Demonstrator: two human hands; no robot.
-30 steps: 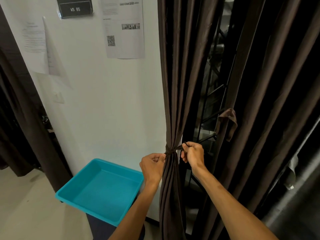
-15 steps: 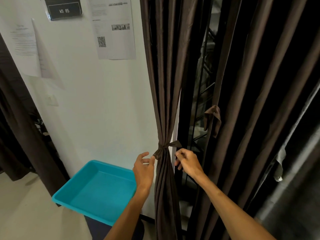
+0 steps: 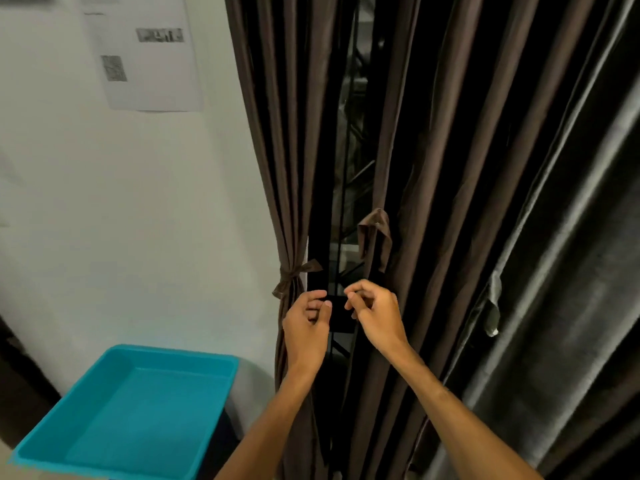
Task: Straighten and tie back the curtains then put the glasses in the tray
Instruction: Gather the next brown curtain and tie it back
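The left brown curtain [image 3: 277,150] hangs gathered against the white wall, cinched by a knotted brown tie-back [image 3: 294,275]. To its right, the right brown curtain [image 3: 450,168] hangs loose, and its own tie-back [image 3: 375,237] dangles unfastened at its edge. My left hand [image 3: 308,327] hovers just below the knot, fingers loosely curled and holding nothing. A little to the right, my right hand [image 3: 375,311] is also free, with its fingers half bent. The turquoise tray [image 3: 104,368] stands bare at the lower left. No glasses are in view.
A dark window with a black metal grille [image 3: 346,188] shows between the two curtains. Printed sheets [image 3: 145,53] are stuck to the white wall. A grey satin curtain [image 3: 554,271] hangs at the far right.
Both hands have let go of the left curtain's tie-back, which now stays knotted. They have moved slightly right and down, and the view has shifted toward the right curtain.
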